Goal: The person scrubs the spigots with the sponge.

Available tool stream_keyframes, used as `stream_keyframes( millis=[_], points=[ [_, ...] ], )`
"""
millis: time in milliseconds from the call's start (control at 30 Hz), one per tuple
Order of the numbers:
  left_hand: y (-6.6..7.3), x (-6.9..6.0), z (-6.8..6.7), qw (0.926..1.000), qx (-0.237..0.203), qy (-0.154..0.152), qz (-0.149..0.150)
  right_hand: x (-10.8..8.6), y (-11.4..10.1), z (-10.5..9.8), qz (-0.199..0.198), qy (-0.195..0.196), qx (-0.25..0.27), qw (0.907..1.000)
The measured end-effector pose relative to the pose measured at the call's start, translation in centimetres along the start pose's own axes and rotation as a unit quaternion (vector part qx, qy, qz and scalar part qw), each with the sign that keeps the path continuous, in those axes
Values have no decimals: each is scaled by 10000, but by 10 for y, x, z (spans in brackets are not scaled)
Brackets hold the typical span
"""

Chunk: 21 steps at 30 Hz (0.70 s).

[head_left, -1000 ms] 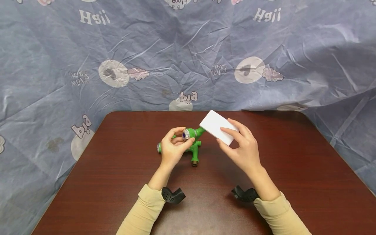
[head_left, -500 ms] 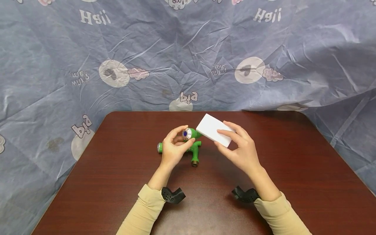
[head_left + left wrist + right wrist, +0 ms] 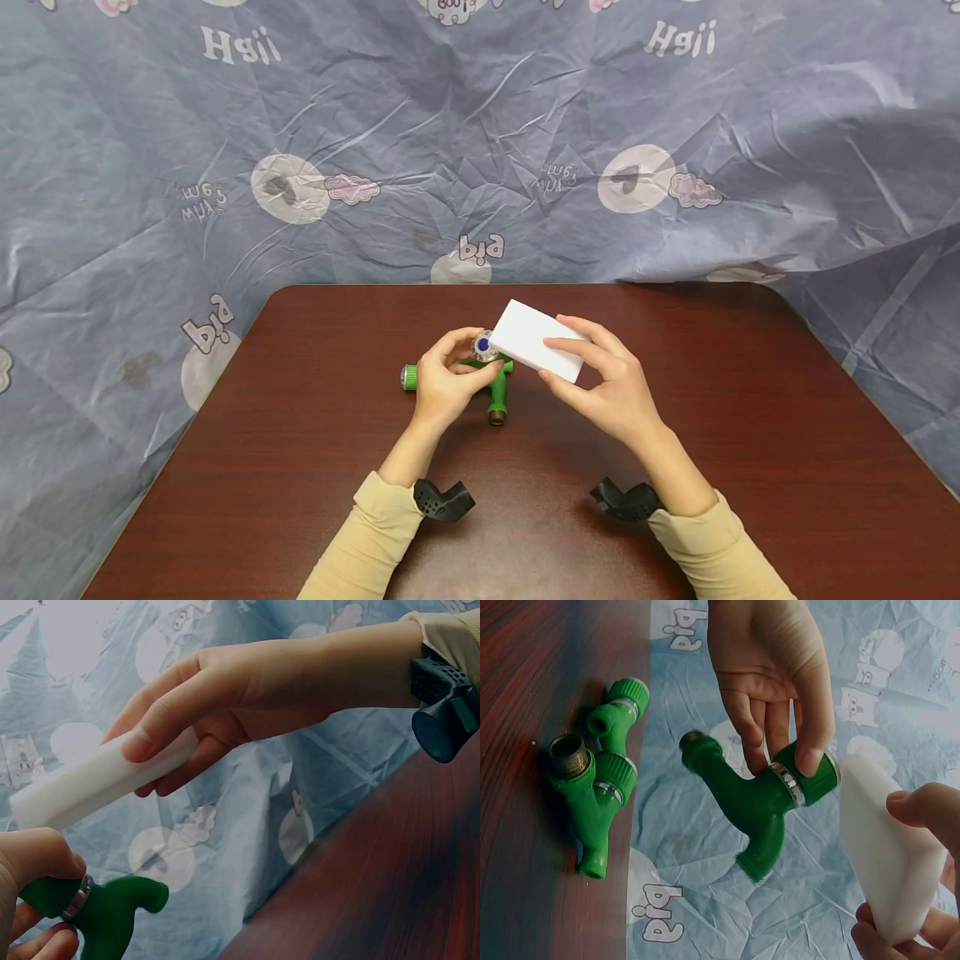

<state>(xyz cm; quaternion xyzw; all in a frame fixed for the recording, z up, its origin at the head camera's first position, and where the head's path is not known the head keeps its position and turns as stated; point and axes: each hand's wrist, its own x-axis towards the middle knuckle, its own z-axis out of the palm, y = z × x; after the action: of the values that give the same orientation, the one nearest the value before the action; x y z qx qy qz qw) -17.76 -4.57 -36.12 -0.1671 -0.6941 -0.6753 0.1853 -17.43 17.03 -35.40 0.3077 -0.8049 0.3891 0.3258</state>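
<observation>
My left hand (image 3: 442, 383) pinches a green water tap (image 3: 754, 799) by its ribbed knob, thumb on one side and fingers on the other. The tap is off the table, with its threaded brass inlet and short spout showing in the right wrist view. A clear cap with a blue centre (image 3: 483, 345) tops the knob. My right hand (image 3: 618, 383) grips a white sponge block (image 3: 531, 337) between thumb and fingers. One end of the sponge meets the knob's cap. In the head view, the sponge hides much of the held tap.
Two more green taps, one nearer (image 3: 592, 799) and one farther (image 3: 619, 720), lie on the dark red wooden table (image 3: 300, 467) beneath the hands. A wrinkled blue-grey printed cloth (image 3: 420, 125) hangs behind the table. Each wrist wears a black camera (image 3: 444, 500).
The sponge in my right hand has moved left and slightly down onto the knob's cap. My left hand has turned the tap, and the sponge now covers more of it in the head view.
</observation>
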Motion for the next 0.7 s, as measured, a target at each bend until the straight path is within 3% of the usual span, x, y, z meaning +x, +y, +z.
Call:
stream_keyframes(
  millis=[133, 433, 567, 700],
  points=[
    [-1, 0, 1, 9998, 48, 12, 215, 0, -2, 2, -97, -62, 100, 9999],
    [-1, -2, 2, 9997, -33, -88, 239, -2, -5, 6, -201, -210, 111, 9995],
    [0, -2, 3, 9995, 72, -143, 286, -2, -5, 7, -313, -307, -61, 9990],
    [2, -3, 5, 9990, 220, -121, 376, -1, -3, 7, -345, -117, -350, 9987]
  ],
)
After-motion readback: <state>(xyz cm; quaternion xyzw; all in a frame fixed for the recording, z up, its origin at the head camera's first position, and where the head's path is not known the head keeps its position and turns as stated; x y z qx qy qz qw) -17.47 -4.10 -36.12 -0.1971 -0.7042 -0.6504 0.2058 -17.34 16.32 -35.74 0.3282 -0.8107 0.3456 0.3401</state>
